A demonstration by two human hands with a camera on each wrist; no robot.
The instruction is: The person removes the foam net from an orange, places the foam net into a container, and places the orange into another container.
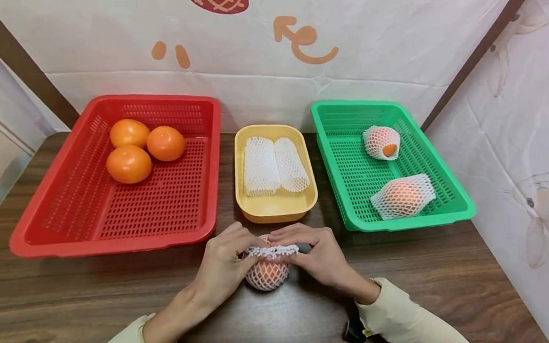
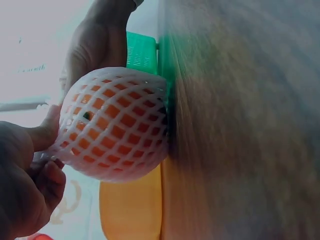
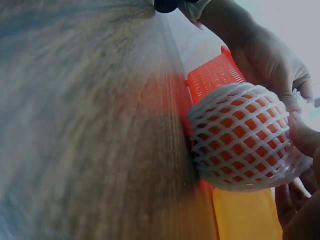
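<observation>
An orange fruit point(image 1: 267, 274) in a white foam net sleeve point(image 2: 117, 125) rests on the wooden table, in front of the yellow tray. My left hand point(image 1: 228, 255) pinches the sleeve's gathered upper edge from the left, thumb against the near side. From the right, my right hand point(image 1: 314, 250) pinches the same edge, its fingers over the top. Between the hands the sleeve's rim point(image 1: 273, 251) is stretched into a flat band. The right wrist view shows the net point(image 3: 240, 137) covering the fruit's side, both thumbs near its end.
A red basket point(image 1: 210, 196) at left holds three bare orange fruits point(image 1: 129, 164). The yellow tray point(image 1: 277, 209) in the middle holds two folded foam net sleeves point(image 1: 261, 167). In the green basket point(image 1: 351, 188) at right lie two sleeved fruits point(image 1: 403, 197). A printed cloth point(image 1: 259, 83) hangs behind.
</observation>
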